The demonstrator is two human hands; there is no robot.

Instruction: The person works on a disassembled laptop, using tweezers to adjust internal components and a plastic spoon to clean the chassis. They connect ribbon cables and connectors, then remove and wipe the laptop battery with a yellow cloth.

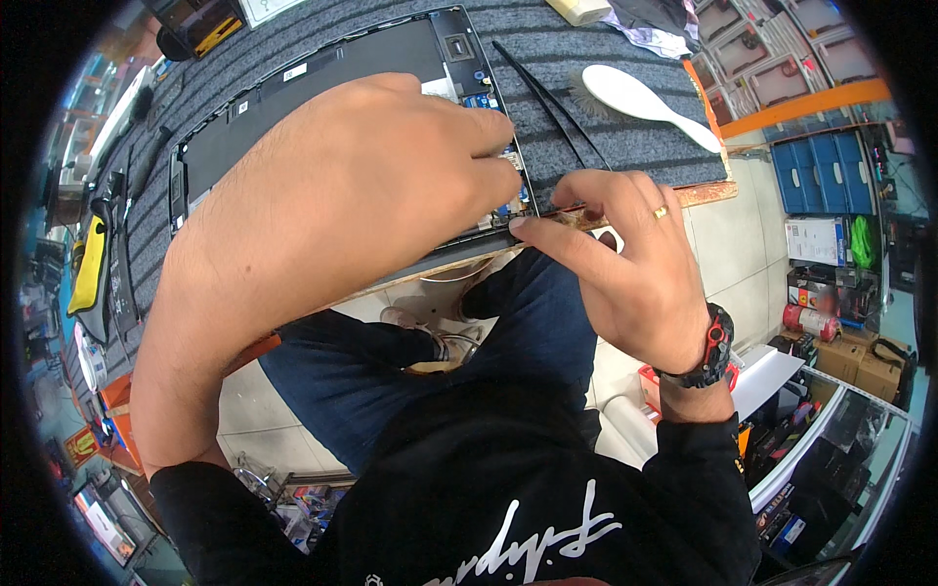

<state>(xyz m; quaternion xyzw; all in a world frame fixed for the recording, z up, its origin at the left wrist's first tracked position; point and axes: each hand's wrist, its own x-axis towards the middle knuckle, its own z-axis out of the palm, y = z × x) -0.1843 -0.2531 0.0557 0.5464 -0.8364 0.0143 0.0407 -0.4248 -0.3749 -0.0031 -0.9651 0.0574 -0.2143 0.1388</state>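
Note:
An opened laptop base (381, 51), black with a bared blue circuit board (481, 102) along its right side, lies on the bench. My left hand (391, 146) reaches across it, fingers curled down at the board near the right front corner; its fingertips and anything between them are hidden. My right hand (635, 244), with a ring and a black and red watch, is beside that corner. Its thumb tip touches the laptop's edge, while the bent index finger stands apart from it. Black tweezers (539, 88) lie just beyond, next to a white-handled brush (640, 96).
A grey ribbed mat (547, 49) covers the wooden bench, whose front edge (708, 193) runs close to my legs. Yellow and black pliers or a similar tool (90, 259) lie at far left. Blue drawers (823, 174) and boxes stand to the right.

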